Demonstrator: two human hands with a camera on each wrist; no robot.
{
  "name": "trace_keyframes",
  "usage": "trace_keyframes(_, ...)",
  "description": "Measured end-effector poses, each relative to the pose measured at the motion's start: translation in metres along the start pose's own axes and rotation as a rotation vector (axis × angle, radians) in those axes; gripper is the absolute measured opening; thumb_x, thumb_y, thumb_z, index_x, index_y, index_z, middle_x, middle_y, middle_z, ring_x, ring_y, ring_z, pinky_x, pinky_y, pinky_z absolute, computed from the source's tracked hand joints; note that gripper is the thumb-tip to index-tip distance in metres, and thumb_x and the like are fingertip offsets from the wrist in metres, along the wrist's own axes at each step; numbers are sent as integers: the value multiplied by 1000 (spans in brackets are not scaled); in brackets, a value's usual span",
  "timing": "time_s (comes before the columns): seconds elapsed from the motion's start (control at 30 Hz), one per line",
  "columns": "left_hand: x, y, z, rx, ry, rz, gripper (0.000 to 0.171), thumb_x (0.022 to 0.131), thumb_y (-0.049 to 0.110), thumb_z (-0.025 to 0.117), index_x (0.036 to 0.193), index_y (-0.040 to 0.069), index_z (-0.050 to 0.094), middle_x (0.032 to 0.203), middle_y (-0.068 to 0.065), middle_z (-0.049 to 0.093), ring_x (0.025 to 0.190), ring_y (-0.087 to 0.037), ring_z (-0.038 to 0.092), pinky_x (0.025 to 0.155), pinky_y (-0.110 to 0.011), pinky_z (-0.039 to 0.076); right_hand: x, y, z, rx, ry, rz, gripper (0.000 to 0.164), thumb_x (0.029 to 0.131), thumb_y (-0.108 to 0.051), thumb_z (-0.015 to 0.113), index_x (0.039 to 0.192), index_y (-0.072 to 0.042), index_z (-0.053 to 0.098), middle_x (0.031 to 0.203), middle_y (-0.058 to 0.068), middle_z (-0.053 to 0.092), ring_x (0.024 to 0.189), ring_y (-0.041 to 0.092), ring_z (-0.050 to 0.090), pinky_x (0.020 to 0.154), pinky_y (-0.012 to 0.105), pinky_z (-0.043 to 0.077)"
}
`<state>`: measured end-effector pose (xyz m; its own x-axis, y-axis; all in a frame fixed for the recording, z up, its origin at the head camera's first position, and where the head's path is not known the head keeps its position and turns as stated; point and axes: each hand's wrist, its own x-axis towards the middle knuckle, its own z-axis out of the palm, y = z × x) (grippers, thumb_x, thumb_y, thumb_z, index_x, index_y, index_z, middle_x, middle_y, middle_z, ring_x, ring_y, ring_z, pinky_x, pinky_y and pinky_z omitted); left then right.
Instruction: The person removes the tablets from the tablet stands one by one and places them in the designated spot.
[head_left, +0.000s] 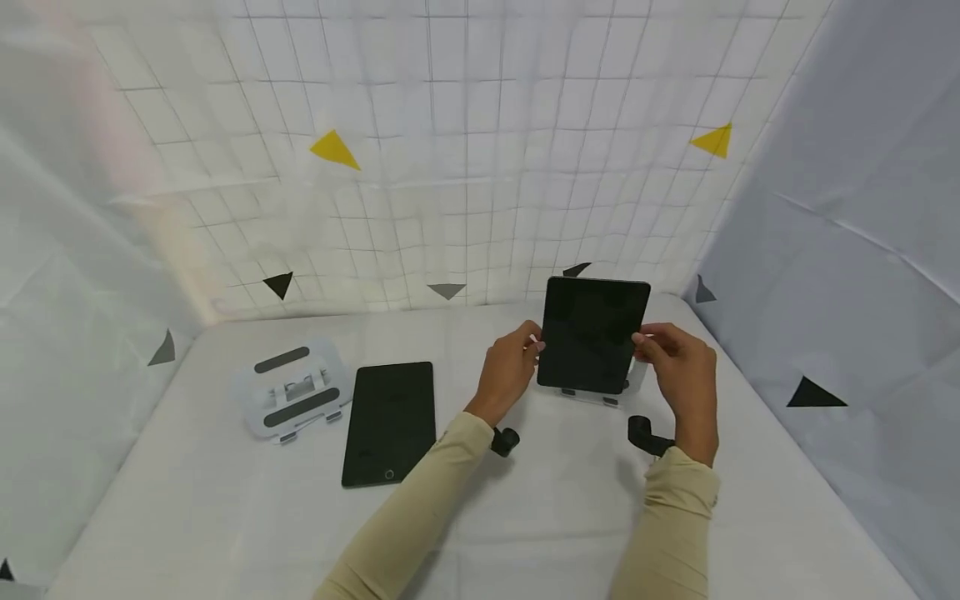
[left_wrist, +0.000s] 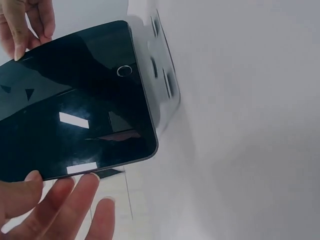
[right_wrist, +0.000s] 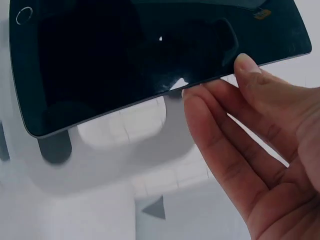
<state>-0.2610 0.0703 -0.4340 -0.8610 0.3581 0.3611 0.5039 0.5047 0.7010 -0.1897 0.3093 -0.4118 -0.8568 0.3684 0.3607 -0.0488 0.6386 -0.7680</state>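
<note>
White sheeting [head_left: 450,167] printed with a thin grid rises behind the raised tablet [head_left: 592,333], and a white-covered desk [head_left: 525,525] spreads below and around it. Yellow and dark triangles dot the cloth.

Held upright with its dark screen facing the person, the raised tablet leans back a little over a pale stand [head_left: 592,398]; the stand's ledge, with small dark pads, shows just below the tablet's lower edge. Whether the two touch at that edge cannot be told. To the left of the raised tablet, and lower on the desk, a second tablet [head_left: 390,421] lies flat; further left again is another pale stand [head_left: 302,407], folded down, with two long dark pads uppermost.

Judging by the pose, the step in hand is fitting this tablet to its stand or taking it off; one moment does not settle which. Either way, the next move would call for keeping both side edges level, and for minding the ledge along the bottom.

Both forearms, in tan sleeves, reach forward to the raised tablet. The left hand [head_left: 508,367] pinches its left edge between thumb and fingertips, with one finger clear of it. The right hand [head_left: 682,362] grips the opposite edge, thumb over the front and fingers behind, its wrist bent inward.
</note>
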Motion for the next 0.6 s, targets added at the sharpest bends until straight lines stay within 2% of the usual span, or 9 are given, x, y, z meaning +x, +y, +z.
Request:
trace_keyframes(0.07, -4, -4, -8, -7, 11, -17, 7, 102, 17, 58, 108, 14, 60, 92, -3, 69, 73, -7, 64, 59, -21, 49, 2, -5, 6, 10, -29, -24, 26, 95, -33, 67, 111, -14, 72, 90, 5, 73, 80, 18, 70, 79, 38, 47)
trace_keyframes(0.27, -15, -12, -28, -27, 43, -13, 6, 102, 15, 57, 107, 13, 59, 94, -5, 69, 77, -15, 68, 61, -24, 50, 6, -16, 19, 43, -82, -68, 24, 95, -33, 67, 109, -13, 72, 88, 5, 72, 79, 18, 70, 77, 37, 47)
trace_keyframes(0.47, -29, -18, -46, -21, 58, -14, 7, 103, 15, 55, 108, 12, 59, 96, -4, 68, 81, -20, 70, 64, -25, 51, 7, -25, 30, 80, -146, -113, 23, 94, -29, 69, 108, -10, 72, 90, 7, 72, 78, 22, 71, 70, 25, 51)
trace_keyframes(0.6, -41, -21, -59, -9, 79, -21, 8, 103, 15, 54, 108, 11, 59, 95, -4, 67, 79, -21, 69, 63, -26, 51, 6, -33, 38, 110, -202, -154, 22, 94, -27, 69, 107, -10, 72, 92, 7, 72, 78, 20, 70, 70, 22, 51)
